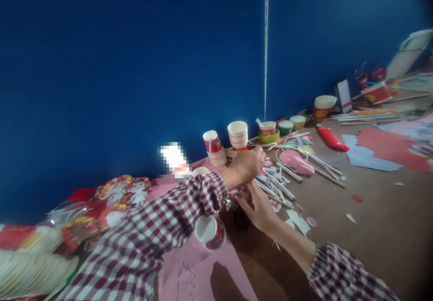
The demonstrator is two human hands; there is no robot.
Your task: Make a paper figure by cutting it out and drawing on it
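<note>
My left hand (246, 164) reaches across to the right over a pile of paper scraps and thin sticks (275, 186). Its fingers are curled closed, and whatever they hold is hidden. Just below it, my right hand (260, 208) is low over the near side of the pile, thumb and fingers apart. Small red and shiny bits lie by its fingertips, too blurred to name. A dark round object (240, 219) sits under that hand. Near my left sleeve, a red-and-white paper cup (214, 235) lies tilted on a pink sheet (189, 265).
Behind my hands stand a cup stack (237, 134) and another red cup (211, 142). A yellow tape roll (269, 136), a red pouch-like object (333, 139) and coloured paper (385, 145) lie rightward. Stacked paper plates (30, 274) and decorated rings (79, 233) are left. A blue wall (135, 66) bounds the back.
</note>
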